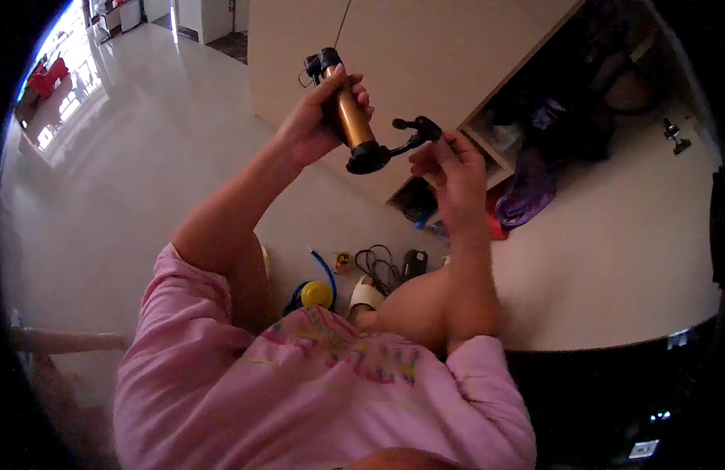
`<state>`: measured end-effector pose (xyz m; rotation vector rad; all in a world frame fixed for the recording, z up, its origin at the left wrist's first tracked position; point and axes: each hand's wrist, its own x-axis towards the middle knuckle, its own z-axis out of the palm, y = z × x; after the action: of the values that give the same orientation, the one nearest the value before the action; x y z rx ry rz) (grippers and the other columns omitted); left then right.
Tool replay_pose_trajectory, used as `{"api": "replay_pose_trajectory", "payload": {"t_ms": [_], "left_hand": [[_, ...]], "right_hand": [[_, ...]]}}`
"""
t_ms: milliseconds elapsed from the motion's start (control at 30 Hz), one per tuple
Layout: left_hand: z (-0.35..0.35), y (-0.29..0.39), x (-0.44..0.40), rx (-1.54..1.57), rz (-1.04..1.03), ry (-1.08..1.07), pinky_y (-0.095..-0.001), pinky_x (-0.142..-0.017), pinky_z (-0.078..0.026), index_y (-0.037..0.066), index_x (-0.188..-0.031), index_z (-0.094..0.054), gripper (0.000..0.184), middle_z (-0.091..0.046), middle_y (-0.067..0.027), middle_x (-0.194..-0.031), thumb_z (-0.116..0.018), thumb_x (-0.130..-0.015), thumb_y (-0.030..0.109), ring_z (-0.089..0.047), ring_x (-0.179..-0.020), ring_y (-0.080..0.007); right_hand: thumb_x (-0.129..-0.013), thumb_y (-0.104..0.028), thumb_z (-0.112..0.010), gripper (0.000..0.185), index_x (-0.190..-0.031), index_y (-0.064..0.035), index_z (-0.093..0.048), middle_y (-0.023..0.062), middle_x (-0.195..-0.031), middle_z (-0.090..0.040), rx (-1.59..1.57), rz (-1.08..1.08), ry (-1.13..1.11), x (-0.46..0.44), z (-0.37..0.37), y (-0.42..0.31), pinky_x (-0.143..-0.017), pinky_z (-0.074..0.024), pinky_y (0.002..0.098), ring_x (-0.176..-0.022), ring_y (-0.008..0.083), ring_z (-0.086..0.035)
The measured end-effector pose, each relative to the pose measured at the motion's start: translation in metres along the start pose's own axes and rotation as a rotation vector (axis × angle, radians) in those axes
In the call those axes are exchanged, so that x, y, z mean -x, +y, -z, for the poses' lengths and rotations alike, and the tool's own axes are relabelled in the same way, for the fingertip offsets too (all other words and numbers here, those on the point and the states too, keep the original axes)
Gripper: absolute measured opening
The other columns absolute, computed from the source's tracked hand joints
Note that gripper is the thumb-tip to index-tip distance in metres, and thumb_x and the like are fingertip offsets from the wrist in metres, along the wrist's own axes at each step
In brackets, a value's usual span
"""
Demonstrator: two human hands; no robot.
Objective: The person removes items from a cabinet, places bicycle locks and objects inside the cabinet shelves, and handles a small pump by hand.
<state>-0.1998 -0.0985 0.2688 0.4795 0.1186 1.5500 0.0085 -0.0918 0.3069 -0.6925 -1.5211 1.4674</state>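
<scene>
In the head view, a small hand pump [350, 116] with a gold barrel and black ends is held up in front of me, tilted with its lower end toward the right. My left hand [309, 125] wraps round the upper part of the barrel. A black hinged arm [413, 138] sticks out sideways from the pump's lower end. The fingertips of my right hand [461, 172] pinch the outer end of this arm. A thin wire loop shows beside the black upper end.
Below my hands, a yellow and blue foot pump [316, 294] with a blue hose lies on the floor. Nearby are a black power adapter [414, 265] with its cable and my white sandal [366, 296]. A pale cabinet [425, 55] stands ahead; a purple bag [527, 193] hangs out of its open shelf.
</scene>
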Motion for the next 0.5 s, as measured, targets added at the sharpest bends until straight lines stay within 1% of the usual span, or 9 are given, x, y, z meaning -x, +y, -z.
{"api": "replay_pose_trajectory", "payload": {"t_ms": [33,133,167,267,367,467,500], "left_hand": [[0.002,0.000,0.000,-0.009,0.009,-0.040,-0.0305,-0.072,-0.047,0.004,-0.107,-0.043,0.035,-0.051,-0.0046,-0.078,-0.052,-0.086,0.030,-0.053,-0.073,-0.0170],[0.015,-0.004,-0.006,0.033,0.105,-0.118,-0.0309,-0.074,-0.046,0.004,-0.110,-0.042,0.033,-0.050,-0.0044,-0.081,-0.052,-0.086,0.025,-0.052,-0.075,-0.0162],[0.018,-0.009,-0.007,0.003,0.100,-0.116,-0.0311,-0.074,-0.046,0.005,-0.111,-0.041,0.034,-0.050,-0.0043,-0.082,-0.052,-0.086,0.024,-0.051,-0.076,-0.0161],[0.020,-0.017,-0.007,-0.098,0.057,-0.101,-0.0319,-0.075,-0.046,0.005,-0.114,-0.040,0.035,-0.049,-0.0040,-0.084,-0.053,-0.085,0.021,-0.051,-0.078,-0.0157],[0.020,-0.019,-0.007,-0.212,0.004,-0.105,-0.0339,-0.075,-0.046,0.006,-0.115,-0.039,0.037,-0.049,-0.0044,-0.085,-0.054,-0.085,0.021,-0.052,-0.080,-0.0163],[0.023,-0.019,-0.007,-0.192,-0.028,-0.082,-0.0344,-0.076,-0.046,0.006,-0.115,-0.039,0.037,-0.051,-0.0050,-0.086,-0.054,-0.084,0.021,-0.054,-0.080,-0.0172],[0.024,-0.020,-0.008,-0.182,-0.020,-0.080,-0.0345,-0.075,-0.046,0.007,-0.115,-0.040,0.037,-0.051,-0.0049,-0.085,-0.054,-0.084,0.021,-0.054,-0.080,-0.0174]], "right_hand": [[-0.085,-0.015,-0.052,0.014,-0.086,-0.0009,-0.056,0.0093,-0.076,-0.061,-0.120,0.020,0.080,0.002,-0.004,0.005,-0.058,-0.0477,0.0284,-0.063,0.0178,-0.058],[-0.084,-0.015,-0.054,0.014,-0.089,-0.0017,-0.055,0.0100,-0.077,-0.061,-0.315,0.088,0.058,0.004,0.003,0.039,-0.057,-0.0479,0.0284,-0.063,0.0195,-0.059],[-0.083,-0.016,-0.055,0.015,-0.091,-0.0032,-0.054,0.0079,-0.075,-0.060,-0.296,0.065,0.048,0.001,0.013,0.051,-0.056,-0.0478,0.0285,-0.062,0.0184,-0.058],[-0.083,-0.017,-0.056,0.014,-0.090,-0.0049,-0.052,0.0055,-0.074,-0.059,-0.414,0.023,0.139,-0.003,0.024,0.061,-0.053,-0.0473,0.0269,-0.062,0.0164,-0.058],[-0.083,-0.019,-0.057,0.014,-0.088,-0.0069,-0.052,0.0039,-0.075,-0.059,-0.482,-0.061,0.112,-0.008,0.028,0.067,-0.052,-0.0463,0.0242,-0.064,0.0142,-0.057],[-0.082,-0.020,-0.057,0.015,-0.088,-0.0075,-0.053,0.0041,-0.078,-0.060,-0.677,-0.138,-0.007,-0.007,0.030,0.075,-0.052,-0.0460,0.0218,-0.067,0.0142,-0.058],[-0.082,-0.020,-0.057,0.014,-0.089,-0.0077,-0.052,0.0043,-0.079,-0.060,-0.692,-0.121,0.003,-0.005,0.029,0.076,-0.055,-0.0467,0.0223,-0.068,0.0147,-0.058]]}}
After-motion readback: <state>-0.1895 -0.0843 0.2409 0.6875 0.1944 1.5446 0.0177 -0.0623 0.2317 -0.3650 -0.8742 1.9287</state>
